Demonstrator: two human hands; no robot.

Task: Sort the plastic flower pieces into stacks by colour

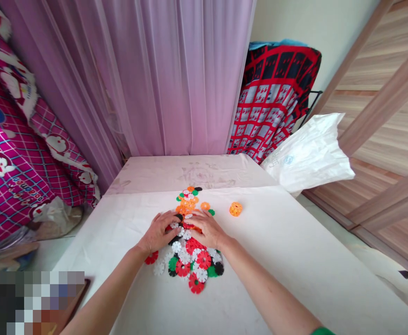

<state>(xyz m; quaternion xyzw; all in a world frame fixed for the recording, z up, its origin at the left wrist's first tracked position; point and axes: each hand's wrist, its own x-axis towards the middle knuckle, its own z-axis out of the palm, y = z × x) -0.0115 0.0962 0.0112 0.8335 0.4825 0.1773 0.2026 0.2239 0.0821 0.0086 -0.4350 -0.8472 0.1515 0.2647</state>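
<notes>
A pile of flat plastic snowflake discs [190,263] in red, white, green, black and orange lies on a white table [295,251]. My left hand [160,230] rests palm down on the pile's left side, fingers spread over the discs. My right hand [207,228] lies on the pile's upper right, fingers stretched towards the left hand. Their fingertips nearly meet over the discs. Beyond the hands sits a cluster of mostly orange discs [188,200]. A small joined orange piece [235,209] stands alone to the right.
A pink curtain [155,74] hangs behind the table. Pink patterned bedding [11,153] fills the left. A red and black blanket [277,97] and a white plastic bag [309,156] are at the back right, beside wooden panels [392,116].
</notes>
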